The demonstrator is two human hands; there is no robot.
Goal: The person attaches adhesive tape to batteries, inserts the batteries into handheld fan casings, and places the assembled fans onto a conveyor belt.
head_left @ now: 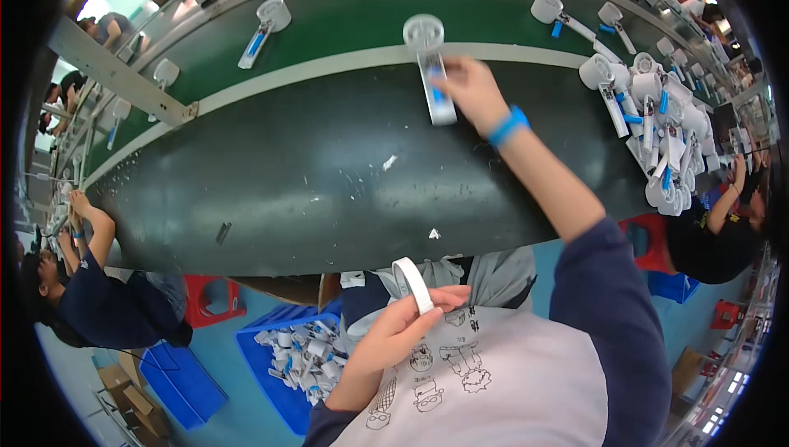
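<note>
My left hand (393,340) is close to my body, gripping a white plastic ring (412,285) between thumb and fingers. The ring stands up on edge out of the hand. Farther out, my right hand (474,92) reaches over the dark work surface, its fingers closed at the handle of a white handheld fan body (424,34). This fan body has a round head and a blue cylinder in its slim handle. Its head lies over the pale rail by the green belt, and its handle points toward me. Fingertips partly cover the blue cylinder.
A heap of white fan bodies (670,131) covers the table's right end. More fan bodies (274,16) lie on the green conveyor belt (353,16). A blue crate (261,357) of white parts stands lower left. Co-workers sit at both sides; a metal post (123,73) rises at left.
</note>
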